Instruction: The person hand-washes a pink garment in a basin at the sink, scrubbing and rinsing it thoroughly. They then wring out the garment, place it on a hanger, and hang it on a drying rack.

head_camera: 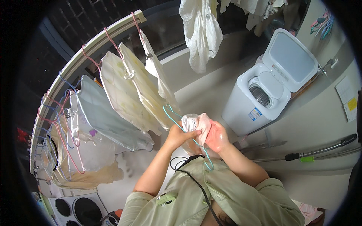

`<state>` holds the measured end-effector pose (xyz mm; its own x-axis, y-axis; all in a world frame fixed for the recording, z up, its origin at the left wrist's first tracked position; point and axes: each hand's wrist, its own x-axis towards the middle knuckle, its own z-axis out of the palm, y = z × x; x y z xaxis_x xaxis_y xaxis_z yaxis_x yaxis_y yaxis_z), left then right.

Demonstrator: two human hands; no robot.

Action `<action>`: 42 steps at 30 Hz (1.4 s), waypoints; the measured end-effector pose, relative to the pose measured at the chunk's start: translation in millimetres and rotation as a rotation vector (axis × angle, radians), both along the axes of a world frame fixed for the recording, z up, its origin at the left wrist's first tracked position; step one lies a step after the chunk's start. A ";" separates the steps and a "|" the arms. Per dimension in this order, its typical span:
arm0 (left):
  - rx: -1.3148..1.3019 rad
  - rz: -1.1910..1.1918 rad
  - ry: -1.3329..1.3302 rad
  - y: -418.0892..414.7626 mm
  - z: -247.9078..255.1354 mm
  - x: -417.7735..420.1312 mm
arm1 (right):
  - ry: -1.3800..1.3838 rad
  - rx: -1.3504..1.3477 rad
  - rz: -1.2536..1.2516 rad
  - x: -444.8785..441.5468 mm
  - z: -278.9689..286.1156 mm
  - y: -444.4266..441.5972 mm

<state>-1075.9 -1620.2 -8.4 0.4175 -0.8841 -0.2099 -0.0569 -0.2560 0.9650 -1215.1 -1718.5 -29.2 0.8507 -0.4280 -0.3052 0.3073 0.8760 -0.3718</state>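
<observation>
A teal clothes hanger slants across in front of my chest, its hook end toward the hanging laundry. My left hand grips the hanger and presses its thumb onto a pale pink garment. Beside the pink fabric, a bunched white cloth with an eyelet-like trim shows above my left thumb. My right hand holds the pink garment's right side, palm turned up. Its fingers are partly hidden by the fabric.
Laundry on hangers, including a pale blue cloth, hangs from a white rail on the left. White garments hang ahead. A washing machine stands lid-up at right, near long handles. A black cord crosses my shirt.
</observation>
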 end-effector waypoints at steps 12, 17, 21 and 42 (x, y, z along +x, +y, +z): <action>-0.330 0.138 0.281 0.4 15.7 -11.2 | 0.362 -0.565 0.197 -2.1 -8.8 -2.4; -0.446 0.056 0.227 -3.1 17.3 -22.4 | 0.630 -0.878 0.203 10.3 -11.0 17.3; -0.448 -0.044 0.236 -2.1 21.0 -19.0 | 0.519 -0.853 0.224 11.1 -80.7 -4.4; -0.228 0.120 -0.137 23.5 10.9 11.8 | 0.276 -0.442 0.349 3.3 -54.3 -21.6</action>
